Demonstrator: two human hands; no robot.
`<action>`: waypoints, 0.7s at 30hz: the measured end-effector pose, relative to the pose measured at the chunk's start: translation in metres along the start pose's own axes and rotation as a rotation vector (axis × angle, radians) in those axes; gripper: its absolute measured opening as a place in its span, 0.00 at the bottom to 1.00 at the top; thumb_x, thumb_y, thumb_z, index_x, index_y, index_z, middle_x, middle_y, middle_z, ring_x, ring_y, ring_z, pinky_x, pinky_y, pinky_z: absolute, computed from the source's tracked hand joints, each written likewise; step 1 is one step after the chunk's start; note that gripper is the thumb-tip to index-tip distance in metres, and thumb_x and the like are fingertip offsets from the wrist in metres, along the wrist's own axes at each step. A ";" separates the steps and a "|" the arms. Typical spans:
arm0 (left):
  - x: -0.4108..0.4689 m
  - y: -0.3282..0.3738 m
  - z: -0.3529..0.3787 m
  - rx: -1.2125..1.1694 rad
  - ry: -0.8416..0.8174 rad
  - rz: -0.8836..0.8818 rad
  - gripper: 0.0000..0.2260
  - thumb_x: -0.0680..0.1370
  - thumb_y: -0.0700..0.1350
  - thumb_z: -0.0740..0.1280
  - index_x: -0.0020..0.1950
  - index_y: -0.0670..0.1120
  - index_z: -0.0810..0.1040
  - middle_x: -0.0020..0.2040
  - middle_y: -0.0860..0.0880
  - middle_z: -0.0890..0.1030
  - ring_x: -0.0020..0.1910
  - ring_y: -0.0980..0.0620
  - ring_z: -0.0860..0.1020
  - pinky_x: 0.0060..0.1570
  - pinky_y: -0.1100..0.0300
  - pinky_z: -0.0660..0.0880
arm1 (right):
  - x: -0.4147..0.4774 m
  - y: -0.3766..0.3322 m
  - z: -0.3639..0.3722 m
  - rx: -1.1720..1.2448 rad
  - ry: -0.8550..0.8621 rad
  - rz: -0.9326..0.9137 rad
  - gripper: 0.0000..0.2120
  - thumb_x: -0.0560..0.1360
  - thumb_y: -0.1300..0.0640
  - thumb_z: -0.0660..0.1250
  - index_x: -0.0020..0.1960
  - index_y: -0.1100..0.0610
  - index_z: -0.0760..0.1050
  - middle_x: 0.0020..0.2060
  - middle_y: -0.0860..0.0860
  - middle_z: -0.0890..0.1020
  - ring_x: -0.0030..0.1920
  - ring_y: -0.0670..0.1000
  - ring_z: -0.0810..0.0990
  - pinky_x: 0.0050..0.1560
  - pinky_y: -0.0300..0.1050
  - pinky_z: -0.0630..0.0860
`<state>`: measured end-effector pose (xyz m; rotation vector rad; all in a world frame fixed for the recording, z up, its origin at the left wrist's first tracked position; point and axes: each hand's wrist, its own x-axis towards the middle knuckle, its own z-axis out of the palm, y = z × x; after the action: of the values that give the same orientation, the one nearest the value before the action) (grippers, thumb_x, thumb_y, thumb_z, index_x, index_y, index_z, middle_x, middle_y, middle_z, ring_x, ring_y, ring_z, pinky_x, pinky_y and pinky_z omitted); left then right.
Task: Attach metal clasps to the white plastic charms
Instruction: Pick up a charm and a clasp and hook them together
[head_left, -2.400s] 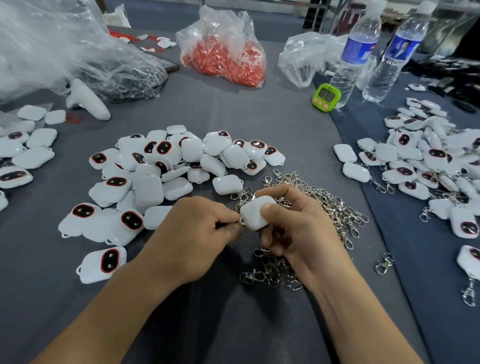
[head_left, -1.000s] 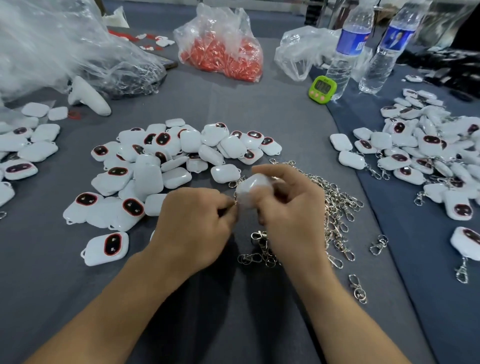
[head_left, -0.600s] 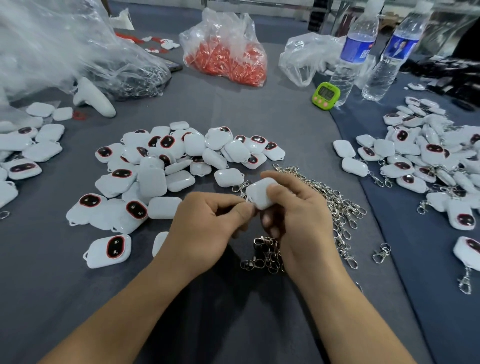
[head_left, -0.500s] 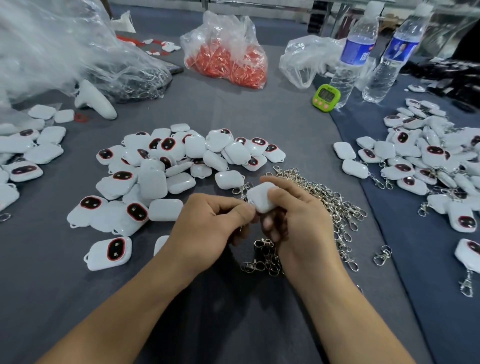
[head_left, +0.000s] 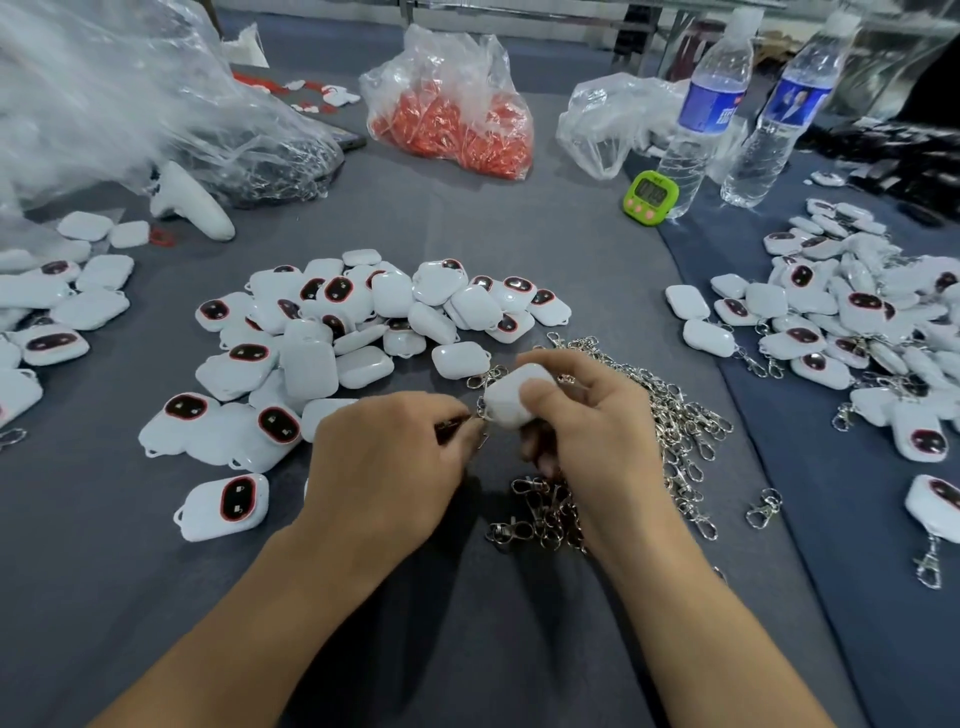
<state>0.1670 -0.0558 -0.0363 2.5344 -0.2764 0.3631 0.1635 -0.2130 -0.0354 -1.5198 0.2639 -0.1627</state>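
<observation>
On the counter (head_left: 467, 223) the charm pile (head_left: 363, 322) lies in the middle, with the clasps (head_left: 675, 415) just right of it. A second heap (head_left: 852, 312) lies far right, a third heap (head_left: 62, 312) far left. Behind the pile sits a bag (head_left: 452, 119), and right of that a timer (head_left: 650, 197) before two bottles (head_left: 706, 119).

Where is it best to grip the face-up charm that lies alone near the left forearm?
Probably pinch the lone charm from above across its two long edges: it lies flat, apart from the pile, and this leaves its small corner loop free.
</observation>
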 end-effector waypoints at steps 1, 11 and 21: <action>0.001 0.000 0.000 -0.132 -0.012 -0.049 0.04 0.75 0.56 0.73 0.46 0.59 0.86 0.39 0.60 0.85 0.40 0.58 0.81 0.42 0.58 0.76 | 0.002 -0.001 -0.004 0.051 -0.002 0.045 0.11 0.79 0.68 0.65 0.51 0.55 0.82 0.31 0.57 0.82 0.23 0.50 0.73 0.21 0.39 0.66; 0.006 -0.008 0.000 -0.235 0.086 -0.060 0.10 0.74 0.45 0.75 0.55 0.55 0.86 0.46 0.63 0.84 0.48 0.63 0.79 0.50 0.74 0.70 | 0.025 -0.023 -0.070 1.081 0.205 0.083 0.23 0.69 0.57 0.74 0.62 0.65 0.79 0.55 0.56 0.84 0.46 0.49 0.86 0.42 0.36 0.82; 0.021 -0.005 0.019 0.259 -0.118 0.147 0.28 0.78 0.46 0.65 0.78 0.49 0.64 0.79 0.48 0.64 0.77 0.46 0.63 0.71 0.50 0.64 | 0.015 0.004 -0.017 -0.760 0.036 -0.273 0.23 0.75 0.55 0.73 0.69 0.47 0.78 0.64 0.43 0.82 0.63 0.41 0.77 0.65 0.34 0.68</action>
<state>0.1921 -0.0649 -0.0478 2.8040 -0.4915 0.3242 0.1730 -0.2336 -0.0415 -2.3099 0.1479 -0.3306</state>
